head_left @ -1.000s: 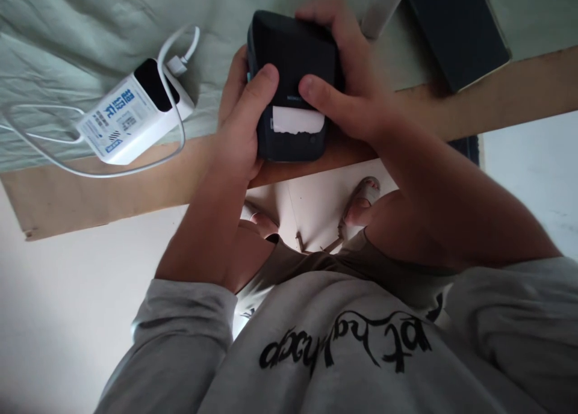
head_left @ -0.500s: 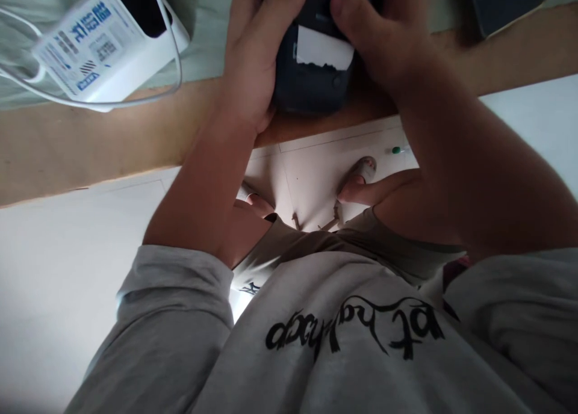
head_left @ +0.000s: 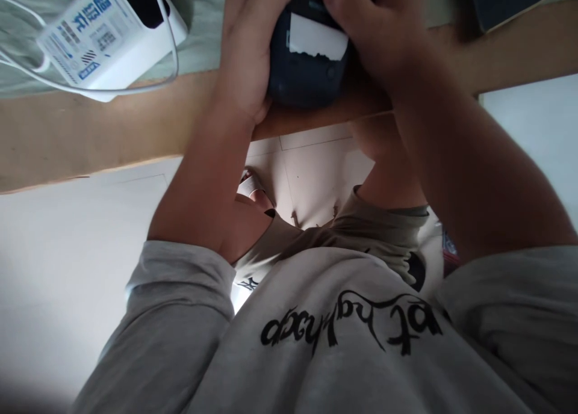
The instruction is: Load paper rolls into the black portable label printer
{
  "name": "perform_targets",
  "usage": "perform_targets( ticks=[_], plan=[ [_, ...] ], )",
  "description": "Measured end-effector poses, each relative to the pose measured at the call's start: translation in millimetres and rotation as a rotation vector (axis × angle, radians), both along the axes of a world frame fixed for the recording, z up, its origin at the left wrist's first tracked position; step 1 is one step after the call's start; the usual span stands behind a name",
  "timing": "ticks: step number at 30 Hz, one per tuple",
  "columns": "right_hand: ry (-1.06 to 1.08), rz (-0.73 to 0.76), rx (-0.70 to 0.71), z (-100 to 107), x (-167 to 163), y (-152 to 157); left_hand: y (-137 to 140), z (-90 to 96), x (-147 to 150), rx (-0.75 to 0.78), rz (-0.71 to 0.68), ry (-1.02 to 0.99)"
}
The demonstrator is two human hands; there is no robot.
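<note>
Between my two hands is a dark portable receipt printer (head_left: pixel 303 80), held at the front edge of the table. A strip of white paper (head_left: pixel 318 38) with a ragged torn edge sticks out across its face. My left hand (head_left: pixel 253 47) is wrapped round the printer's left side. My right hand (head_left: pixel 377 32) grips it from the right, with the thumb lying on the top face. The upper part of the printer and most fingertips are cut off by the top of the picture or hidden behind it.
On the pale green cloth (head_left: pixel 201 17) at left lies a white box (head_left: pixel 108 41) with a printed label, a white cable (head_left: pixel 135 91) looping round it. A dark flat object (head_left: pixel 508 2) lies at upper right. The wooden table edge (head_left: pixel 112 125) runs across, above my legs.
The printer and both hands sit slightly further left and up in the picture. My right leg has shifted, its knee rising near the table edge and its foot passing out of sight.
</note>
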State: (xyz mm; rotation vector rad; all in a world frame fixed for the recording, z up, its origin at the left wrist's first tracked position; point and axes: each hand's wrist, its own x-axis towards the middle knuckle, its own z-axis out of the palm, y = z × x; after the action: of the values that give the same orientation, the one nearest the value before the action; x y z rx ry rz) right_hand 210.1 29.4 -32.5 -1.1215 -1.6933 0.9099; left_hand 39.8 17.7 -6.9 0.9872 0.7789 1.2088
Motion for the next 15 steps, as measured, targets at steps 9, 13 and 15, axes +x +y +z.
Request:
perform_targets(
  ticks=[9,13,15],
  plan=[
    [-0.169,0.001,0.285,10.9,-1.0,-10.2,-8.4,-0.6,-12.6,0.133,-0.153,0.060],
    [-0.172,-0.032,0.267,15.2,-2.3,-14.0,-4.9,-0.1,-10.2,0.104,-0.115,0.035],
    [-0.184,-0.018,0.260,17.2,-3.1,-15.0,-0.8,-0.9,-7.3,0.092,-0.122,0.023]
  ],
)
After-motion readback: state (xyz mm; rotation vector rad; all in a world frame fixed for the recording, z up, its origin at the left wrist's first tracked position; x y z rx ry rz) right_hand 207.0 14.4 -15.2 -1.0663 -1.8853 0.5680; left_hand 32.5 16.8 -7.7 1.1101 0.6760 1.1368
